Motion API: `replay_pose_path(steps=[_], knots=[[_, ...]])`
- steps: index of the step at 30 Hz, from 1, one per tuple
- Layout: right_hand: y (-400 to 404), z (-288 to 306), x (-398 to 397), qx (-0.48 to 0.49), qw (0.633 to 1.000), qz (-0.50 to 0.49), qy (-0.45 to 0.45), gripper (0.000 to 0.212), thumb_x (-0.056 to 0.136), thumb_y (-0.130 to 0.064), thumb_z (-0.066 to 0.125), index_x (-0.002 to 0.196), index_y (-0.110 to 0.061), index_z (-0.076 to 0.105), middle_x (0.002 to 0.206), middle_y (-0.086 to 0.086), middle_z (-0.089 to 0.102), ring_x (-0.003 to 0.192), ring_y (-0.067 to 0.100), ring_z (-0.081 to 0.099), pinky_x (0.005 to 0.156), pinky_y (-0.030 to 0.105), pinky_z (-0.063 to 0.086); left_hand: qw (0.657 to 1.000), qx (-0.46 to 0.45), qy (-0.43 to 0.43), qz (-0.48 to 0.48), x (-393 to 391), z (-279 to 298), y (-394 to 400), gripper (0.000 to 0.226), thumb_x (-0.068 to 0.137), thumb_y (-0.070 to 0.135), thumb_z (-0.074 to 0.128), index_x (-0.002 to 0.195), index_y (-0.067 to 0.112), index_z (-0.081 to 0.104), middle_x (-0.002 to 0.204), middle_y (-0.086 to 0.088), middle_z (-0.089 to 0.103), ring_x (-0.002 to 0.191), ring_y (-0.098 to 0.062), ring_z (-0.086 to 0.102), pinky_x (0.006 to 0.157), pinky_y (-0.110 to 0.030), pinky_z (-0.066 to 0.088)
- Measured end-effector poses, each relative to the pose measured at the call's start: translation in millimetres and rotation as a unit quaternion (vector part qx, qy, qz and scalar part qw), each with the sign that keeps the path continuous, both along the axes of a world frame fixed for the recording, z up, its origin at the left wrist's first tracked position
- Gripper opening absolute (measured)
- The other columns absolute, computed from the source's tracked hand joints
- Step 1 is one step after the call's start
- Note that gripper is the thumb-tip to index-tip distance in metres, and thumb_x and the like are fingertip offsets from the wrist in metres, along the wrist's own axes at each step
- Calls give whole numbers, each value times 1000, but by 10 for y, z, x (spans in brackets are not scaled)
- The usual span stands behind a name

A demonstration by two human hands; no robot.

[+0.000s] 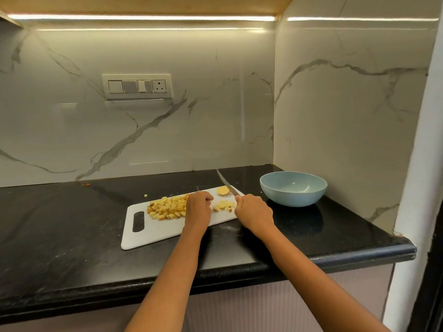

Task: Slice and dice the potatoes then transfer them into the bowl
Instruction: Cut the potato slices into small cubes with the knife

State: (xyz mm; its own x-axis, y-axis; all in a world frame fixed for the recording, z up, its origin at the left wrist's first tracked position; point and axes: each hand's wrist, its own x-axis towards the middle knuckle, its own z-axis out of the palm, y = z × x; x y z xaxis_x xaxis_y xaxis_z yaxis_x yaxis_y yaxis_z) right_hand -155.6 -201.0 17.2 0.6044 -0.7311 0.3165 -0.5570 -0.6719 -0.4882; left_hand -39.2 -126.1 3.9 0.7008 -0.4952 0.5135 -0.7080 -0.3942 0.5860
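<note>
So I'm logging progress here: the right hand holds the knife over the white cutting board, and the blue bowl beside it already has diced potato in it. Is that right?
Not quite. The head view shows the blue bowl empty; the diced potato lies in a pile on the white cutting board. The rest stands: the right hand holds the knife over the board.

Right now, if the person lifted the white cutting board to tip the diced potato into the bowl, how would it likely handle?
The cutting board looks thin, flat plastic, so probably light and stiff. The loose diced potato would likely slide off easily. The handle slot sits at the end away from the bowl, which suits tipping.
</note>
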Motion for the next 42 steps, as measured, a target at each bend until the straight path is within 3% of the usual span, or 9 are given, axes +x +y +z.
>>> replay_pose_path(steps=[4,6,8,11,17,24,30,36,42], knots=[[-156,-3,136,-1,996,-9,-90,45,101,-33,27,104,-8,64,100,10,65,92,25,61,69,31,42,992,75,-47,-92,-81,18,-123,26,87,21,62,111,15,68,115,-4,64,109,-21,56,94,-26,42],[-220,6,226,-10,992,1,-122,45,102,-34,28,101,-8,64,96,9,66,88,24,62,72,34,47,979,143,-71,-130,-83,28,-209,23,84,26,61,105,22,70,109,-1,66,106,-23,57,87,-36,47],[-277,26,315,-24,990,11,-141,43,102,-34,30,95,-9,64,89,8,67,80,20,61,71,34,49,966,196,-73,-151,-88,80,-260,24,87,21,56,109,15,66,110,-8,64,105,-27,54,84,-41,47],[-370,44,448,-51,987,24,-148,42,102,-34,31,89,-9,61,74,2,59,68,16,56,61,29,42,955,241,-84,-149,-62,117,-319,33,92,23,48,122,11,54,123,-11,53,114,-27,46,92,-42,38],[-602,51,634,-45,986,32,-159,40,102,-33,32,79,-10,56,60,-6,46,56,9,46,51,22,35,948,278,-141,-58,215,120,-280,26,91,30,43,109,18,58,113,-3,53,112,-22,42,94,-42,30],[-638,3,651,-35,987,40,-152,37,101,-33,33,74,-15,51,59,-7,45,52,6,43,49,17,32,979,165,-75,90,574,155,-23,23,95,26,43,106,23,63,115,0,55,113,-20,41,96,-40,27],[-669,4,632,-27,985,42,-163,37,101,-32,34,75,-13,52,61,-4,48,60,10,49,56,22,41,992,106,-38,52,528,190,41,21,97,24,45,104,25,65,120,1,58,119,-20,41,99,-40,25],[-690,-7,626,-23,985,36,-167,34,101,-32,35,78,-14,52,69,-1,53,60,8,48,55,18,39,978,202,-6,-48,430,187,97,25,74,52,69,92,35,67,126,11,53,128,-17,30,101,-41,19],[-697,-34,638,-27,986,35,-158,35,101,-32,34,77,-15,51,67,-3,51,55,6,45,52,13,35,990,140,-7,-33,433,170,9,17,87,39,59,101,33,66,129,8,54,128,-17,37,102,-42,21]])
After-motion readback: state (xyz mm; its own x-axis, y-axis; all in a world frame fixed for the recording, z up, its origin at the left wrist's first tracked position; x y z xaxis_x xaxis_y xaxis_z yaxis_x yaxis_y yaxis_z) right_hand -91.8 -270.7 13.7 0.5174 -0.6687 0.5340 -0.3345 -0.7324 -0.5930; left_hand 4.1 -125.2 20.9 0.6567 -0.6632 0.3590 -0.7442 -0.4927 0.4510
